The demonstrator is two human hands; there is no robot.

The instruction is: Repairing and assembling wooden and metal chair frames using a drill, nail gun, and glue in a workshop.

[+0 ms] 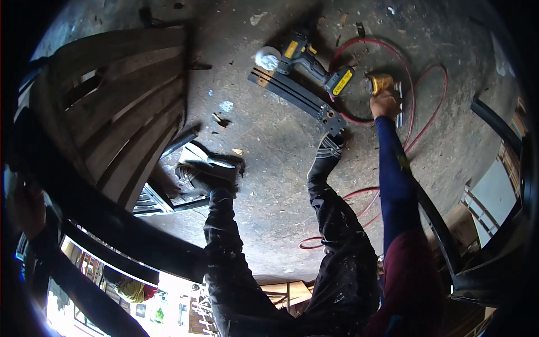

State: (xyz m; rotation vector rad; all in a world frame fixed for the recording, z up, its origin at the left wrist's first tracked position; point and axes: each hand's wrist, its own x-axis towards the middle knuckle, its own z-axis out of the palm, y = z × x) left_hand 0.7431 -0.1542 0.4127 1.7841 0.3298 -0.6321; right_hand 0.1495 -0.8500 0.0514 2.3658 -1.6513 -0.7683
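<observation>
My right hand [386,104] is closed around a yellow handheld power tool [380,83] with a flat, pale plate along its right side; it looks like a sander. It is held out over the concrete floor, next to a looped red hose [414,106]. At the far left rim, in shadow, my left hand [29,209] is beside the dark curved rail [120,210] of a slatted wooden piece [120,84], which looks like a chair. The fingers of that hand are too dark and hidden to make out.
A black-and-yellow cordless drill-like tool [306,59] lies by a dark grooved bar [289,92], near my right shoe [330,147]. A pale flat object [205,155] is beside my left shoe [196,175]. Dark curved frame parts [435,224] stand at the right. Small scraps [220,119] dot the floor.
</observation>
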